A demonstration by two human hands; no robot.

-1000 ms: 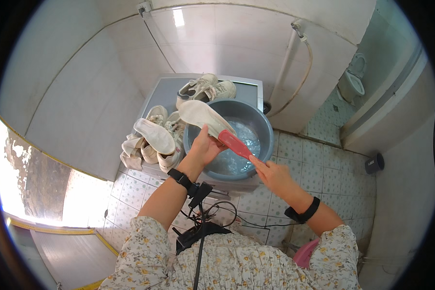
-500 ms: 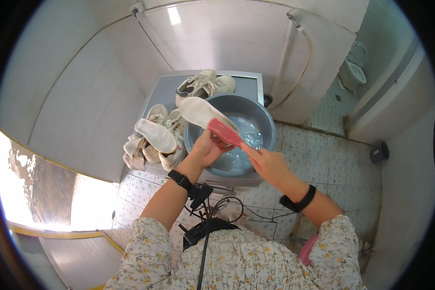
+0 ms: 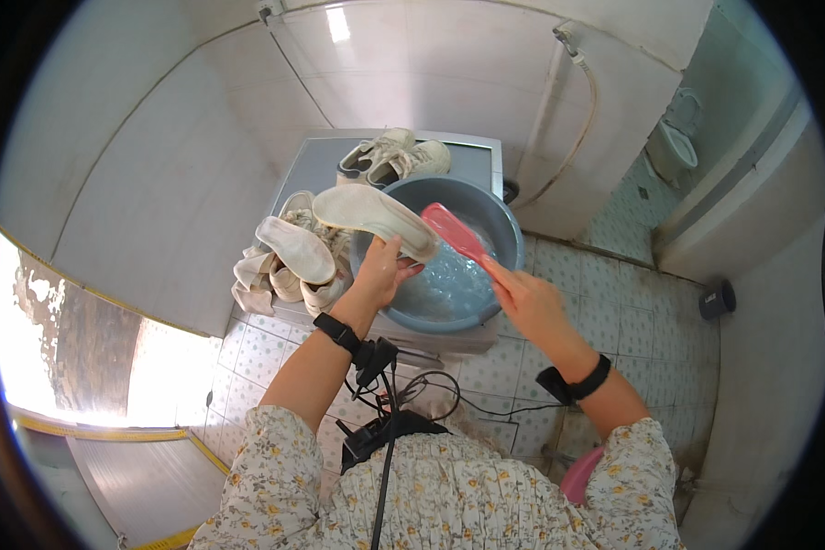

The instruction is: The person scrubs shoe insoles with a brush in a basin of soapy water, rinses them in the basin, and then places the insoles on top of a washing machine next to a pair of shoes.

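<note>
My left hand (image 3: 382, 275) is closed on the edge of a pale insole (image 3: 367, 211), holding it tilted over the grey-blue basin (image 3: 419, 324). Water and some suds lie inside the basin. In my right hand (image 3: 528, 304) is the handle of a pink-red brush (image 3: 455, 233). The brush head is over the basin, just right of the insole, with a small gap between them. Its bristles are hidden from this side. Another insole (image 3: 297, 249) rests on top of several off-white shoes (image 3: 255, 286) left of the basin.
A pair of off-white sneakers (image 3: 420, 159) stands behind the basin on the grey-topped appliance (image 3: 319, 158). Black cables (image 3: 431, 392) hang between my arms. A hose (image 3: 588, 108) runs down the wall, and a dark bin (image 3: 717, 299) is at the right.
The brush has come off the insole and moved slightly right and up with my right hand. My left hand and the insole have shifted a little left and downward.
</note>
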